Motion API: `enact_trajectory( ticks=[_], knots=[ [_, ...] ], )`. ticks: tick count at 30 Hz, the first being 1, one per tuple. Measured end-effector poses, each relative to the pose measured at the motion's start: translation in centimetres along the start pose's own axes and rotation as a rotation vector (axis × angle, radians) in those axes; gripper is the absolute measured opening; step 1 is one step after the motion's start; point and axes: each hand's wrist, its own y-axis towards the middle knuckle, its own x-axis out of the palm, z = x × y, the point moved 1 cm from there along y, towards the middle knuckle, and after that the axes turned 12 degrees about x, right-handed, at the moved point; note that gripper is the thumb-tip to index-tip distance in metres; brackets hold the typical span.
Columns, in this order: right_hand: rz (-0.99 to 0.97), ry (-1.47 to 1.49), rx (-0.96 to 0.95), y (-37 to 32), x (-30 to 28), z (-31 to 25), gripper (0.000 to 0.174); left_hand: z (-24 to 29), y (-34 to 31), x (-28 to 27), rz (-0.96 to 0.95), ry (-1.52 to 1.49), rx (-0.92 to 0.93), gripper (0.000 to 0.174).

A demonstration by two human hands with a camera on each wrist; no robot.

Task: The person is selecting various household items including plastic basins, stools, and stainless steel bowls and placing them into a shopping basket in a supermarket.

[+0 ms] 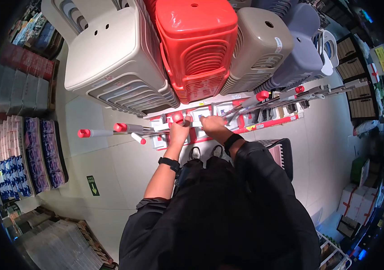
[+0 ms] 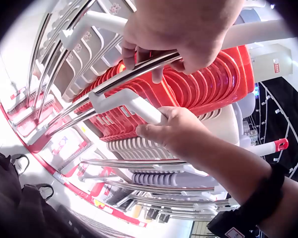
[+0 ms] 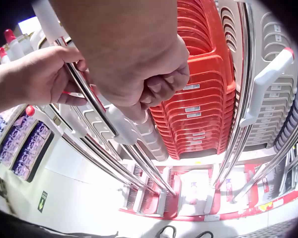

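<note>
My left hand [image 1: 179, 131] grips the upper pole of a squeeze mop [image 2: 131, 74], just below its white grip. The red cap of that grip [image 1: 178, 118] points up toward the head camera. Bent out from the metal pole is a white lever [image 2: 134, 105], and my right hand [image 2: 176, 131] holds its end. In the right wrist view the right hand's curled fingers [image 3: 161, 89] cover most of the lever. The left hand [image 3: 49, 74] shows there with its fingers round the pole. Below, the mop's rods run down among red and white heads [image 3: 174, 193] on the display.
More mops with red-capped handles [image 1: 95, 133] lean to the left, others [image 1: 286, 94] to the right. Behind the display stand stacked red stools [image 1: 196, 49] and beige chairs [image 1: 106, 58]. A dark basket [image 1: 286, 157] sits on the floor right of the legs. Packaged goods [image 1: 20, 157] stand far left.
</note>
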Motion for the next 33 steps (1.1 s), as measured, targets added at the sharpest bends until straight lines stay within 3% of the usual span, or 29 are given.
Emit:
enact_trajectory(
  ticks=[2,4,8,10,11,12,13,14,16,18,19,25,27,28,30,33],
  knots=[
    [-0.183,-0.02,-0.003,0.7,-0.6,0.1,0.022,0.7,0.0,-0.2,0.014,0.018,0.023,0.043],
    [-0.198,-0.037,-0.01,1.4,-0.4,0.1,0.021,0.0,0.5,0.0,0.016,0.051,-0.069,0.043],
    [-0.223,0.011,0.04,1.6,0.1,0.1,0.027,-1.3,1.0,0.5,0.031,0.023,-0.014,0.044],
    [-0.16,0.019,0.082,0.5,0.3,-0.3,0.037,-4.6,1.1,1.5,-0.118,-0.047,-0.051,0.053],
    [-0.045,0.078,0.084,-0.8,-0.8,-0.3,0.041,-3.3,-0.1,1.4,0.019,-0.076,0.146,0.054],
    [0.075,0.13,0.087,-2.4,-1.9,-0.3,0.044,-2.8,-0.7,0.4,-0.117,-0.146,0.148,0.055],
    [0.161,0.195,0.091,-3.6,-1.7,0.4,0.044,-3.6,-2.0,1.1,0.09,-0.145,0.275,0.058],
    [0.212,0.308,0.121,-5.6,-2.5,1.1,0.048,-0.8,-3.3,-0.5,-0.079,-0.214,0.128,0.064],
    [0.304,0.407,0.208,-10.9,-4.0,2.7,0.051,-1.7,-5.3,-0.8,-0.156,-0.428,0.054,0.07],
    [0.337,0.437,0.338,-16.0,-4.6,5.1,0.05,-3.5,-6.3,-1.0,-0.365,-0.33,-0.021,0.072],
    [0.383,0.408,0.404,-18.8,-4.2,6.4,0.049,-3.9,-6.4,-0.9,-0.496,-0.33,-0.05,0.064],
    [0.458,0.419,0.864,-35.9,-4.0,8.8,0.058,3.8,-7.9,3.4,-0.915,-0.283,0.229,0.058],
    [0.135,0.607,1.131,-40.1,-4.1,7.9,0.063,7.5,-8.6,5.8,-1.035,-0.179,0.387,0.058],
    [0.07,0.604,1.162,-41.8,-2.2,7.6,0.068,9.4,-9.3,7.2,-1.078,-0.1,0.532,0.058],
    [-0.086,0.683,1.165,-44.8,1.1,7.1,0.06,13.6,-11.5,9.6,-1.239,-0.056,0.652,0.061],
    [-0.13,0.644,1.317,-46.1,4.1,6.9,0.048,17.4,-15.9,13.7,-1.363,0.068,1.003,0.063]
  ],
)
